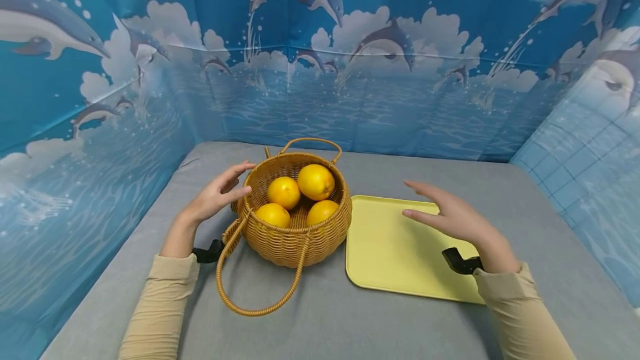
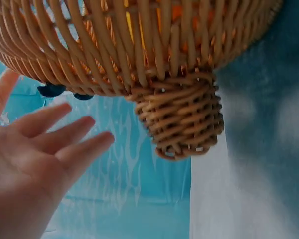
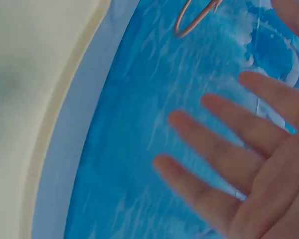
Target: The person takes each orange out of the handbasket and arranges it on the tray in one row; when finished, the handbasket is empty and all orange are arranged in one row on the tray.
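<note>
A round brown wicker basket (image 1: 280, 246) stands left of centre in the head view, holding several glossy yellow-orange fruits (image 1: 316, 181) whose exact kind I cannot tell. My left hand (image 1: 216, 194) is beside the basket's left rim, fingers loosely extended. Whether a fingertip touches the weave is unclear. The left wrist view shows the basket's side with a small woven projection (image 2: 182, 117) near that hand (image 2: 35, 159). Over a pale yellow tray (image 1: 385, 249), right of the basket, my right hand (image 1: 457, 216) hovers with thumb and fingers spread, holding nothing. The right wrist view shows its separated fingers (image 3: 214, 149).
One basket handle (image 1: 260, 312) droops toward the front over the grey cloth-covered table (image 1: 330, 326); the other handle (image 1: 312, 139) stands up at the back. Dolphin-printed blue curtains (image 1: 320, 99) enclose the back and sides. Each wrist carries a black mount (image 1: 462, 263).
</note>
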`<state>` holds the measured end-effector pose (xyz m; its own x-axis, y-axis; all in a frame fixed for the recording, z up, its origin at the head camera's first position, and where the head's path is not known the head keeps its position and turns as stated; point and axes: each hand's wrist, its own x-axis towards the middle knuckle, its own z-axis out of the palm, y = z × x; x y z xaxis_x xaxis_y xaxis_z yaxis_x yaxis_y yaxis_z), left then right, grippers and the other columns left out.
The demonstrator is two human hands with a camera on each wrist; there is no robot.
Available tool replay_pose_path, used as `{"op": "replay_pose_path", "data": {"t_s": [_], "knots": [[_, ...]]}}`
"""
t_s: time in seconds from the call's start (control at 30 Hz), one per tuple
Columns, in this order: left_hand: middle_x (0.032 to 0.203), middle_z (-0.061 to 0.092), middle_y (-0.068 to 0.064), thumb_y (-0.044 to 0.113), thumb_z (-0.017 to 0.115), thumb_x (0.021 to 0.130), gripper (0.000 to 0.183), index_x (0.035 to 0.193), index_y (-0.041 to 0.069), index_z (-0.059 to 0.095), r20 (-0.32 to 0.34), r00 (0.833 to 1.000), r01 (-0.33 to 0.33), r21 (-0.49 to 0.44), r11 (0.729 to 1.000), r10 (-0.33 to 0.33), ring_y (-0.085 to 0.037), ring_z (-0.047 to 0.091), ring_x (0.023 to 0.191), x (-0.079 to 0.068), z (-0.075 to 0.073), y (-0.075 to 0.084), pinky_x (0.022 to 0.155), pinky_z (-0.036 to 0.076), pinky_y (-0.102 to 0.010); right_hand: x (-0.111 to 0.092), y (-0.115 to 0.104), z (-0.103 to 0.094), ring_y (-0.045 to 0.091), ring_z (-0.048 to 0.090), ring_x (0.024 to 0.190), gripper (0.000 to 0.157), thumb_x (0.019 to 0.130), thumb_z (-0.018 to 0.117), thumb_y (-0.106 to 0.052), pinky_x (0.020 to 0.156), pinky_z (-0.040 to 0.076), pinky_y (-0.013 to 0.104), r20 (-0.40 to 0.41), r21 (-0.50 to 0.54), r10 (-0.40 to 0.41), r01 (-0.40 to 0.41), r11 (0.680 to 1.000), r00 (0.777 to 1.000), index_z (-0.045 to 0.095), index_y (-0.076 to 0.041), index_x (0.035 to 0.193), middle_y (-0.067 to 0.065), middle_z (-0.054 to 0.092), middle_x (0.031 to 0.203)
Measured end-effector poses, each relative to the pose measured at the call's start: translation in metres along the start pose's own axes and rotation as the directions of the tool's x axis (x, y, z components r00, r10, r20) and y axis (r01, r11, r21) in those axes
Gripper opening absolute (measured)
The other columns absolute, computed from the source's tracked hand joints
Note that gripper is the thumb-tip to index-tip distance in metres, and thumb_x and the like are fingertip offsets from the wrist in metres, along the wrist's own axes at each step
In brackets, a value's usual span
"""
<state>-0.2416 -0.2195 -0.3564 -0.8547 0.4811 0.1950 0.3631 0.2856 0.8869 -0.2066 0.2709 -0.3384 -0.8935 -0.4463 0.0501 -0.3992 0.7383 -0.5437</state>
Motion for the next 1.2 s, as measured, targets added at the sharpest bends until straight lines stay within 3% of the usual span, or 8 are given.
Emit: {"op": "replay_pose_path", "data": {"t_s": [0.1, 0.2, 0.43, 0.83, 1.1, 1.2], "knots": [[0.153, 0.021, -0.009, 0.016, 0.054, 0.096, 0.053, 0.144, 0.008, 0.035, 0.044, 0.999, -0.005, -0.05, 0.999, 0.007, -0.028, 0.016, 0.141, 0.001, 0.0, -0.007, 0.109, 0.018, -0.052, 0.013, -0.012, -0.001, 0.033, 0.039, 0.128, 0.06, 0.092, 0.057, -0.043, 0.098, 0.033, 0.052, 0.007, 0.046, -0.066, 0.066, 0.997, 0.998, 0.037, -0.022, 0.144, 0.008, 0.038, 0.145], [0.152, 0.023, -0.01, 0.019, 0.056, 0.095, 0.053, 0.143, 0.008, 0.036, 0.071, 0.997, 0.015, -0.036, 0.999, -0.012, -0.031, 0.018, 0.14, 0.002, 0.001, -0.012, 0.105, 0.024, -0.055, 0.027, -0.025, -0.003, 0.031, 0.042, 0.127, 0.054, 0.092, 0.058, -0.039, 0.1, 0.034, 0.05, 0.012, 0.076, -0.13, 0.129, 0.989, 0.991, 0.042, -0.023, 0.142, 0.006, 0.044, 0.142], [0.153, 0.021, -0.008, 0.022, 0.056, 0.095, 0.052, 0.142, 0.011, 0.038, 0.051, 0.998, 0.044, -0.025, 0.999, -0.042, -0.03, 0.014, 0.14, 0.002, 0.004, -0.013, 0.103, 0.026, -0.057, 0.06, -0.052, -0.007, 0.026, 0.045, 0.124, 0.051, 0.092, 0.061, -0.032, 0.101, 0.035, 0.046, 0.027, 0.131, -0.25, 0.245, 0.961, 0.968, 0.046, -0.019, 0.139, 0.006, 0.048, 0.138], [0.153, 0.02, -0.006, 0.026, 0.057, 0.094, 0.053, 0.142, 0.013, 0.038, 0.044, 0.996, 0.08, -0.028, 0.996, -0.079, -0.031, 0.017, 0.139, 0.002, 0.005, -0.014, 0.098, 0.031, -0.053, 0.111, -0.086, -0.008, 0.027, 0.049, 0.121, 0.052, 0.09, 0.065, -0.031, 0.099, 0.039, 0.04, 0.143, 0.242, -0.291, 0.251, 0.937, 0.946, 0.049, -0.013, 0.135, 0.009, 0.049, 0.136], [0.153, 0.019, -0.007, 0.025, 0.056, 0.095, 0.051, 0.141, 0.014, 0.039, 0.037, 0.995, 0.091, -0.023, 0.996, -0.091, -0.033, 0.03, 0.13, 0.002, 0.005, -0.013, 0.088, 0.038, -0.046, 0.138, -0.104, -0.003, 0.029, 0.049, 0.12, 0.061, 0.083, 0.073, -0.03, 0.1, 0.038, 0.043, 0.254, 0.211, -0.348, 0.299, 0.931, 0.903, 0.049, -0.008, 0.135, 0.012, 0.049, 0.135], [0.153, 0.019, -0.008, 0.025, 0.056, 0.095, 0.051, 0.141, 0.014, 0.038, 0.04, 0.995, 0.096, -0.025, 0.995, -0.095, -0.034, 0.041, 0.115, 0.003, 0.006, -0.014, 0.079, 0.042, -0.045, 0.146, -0.11, 0.0, 0.028, 0.049, 0.121, 0.062, 0.082, 0.074, -0.028, 0.099, 0.038, 0.044, 0.305, 0.187, -0.362, 0.318, 0.93, 0.881, 0.049, -0.01, 0.136, 0.01, 0.049, 0.136]]}}
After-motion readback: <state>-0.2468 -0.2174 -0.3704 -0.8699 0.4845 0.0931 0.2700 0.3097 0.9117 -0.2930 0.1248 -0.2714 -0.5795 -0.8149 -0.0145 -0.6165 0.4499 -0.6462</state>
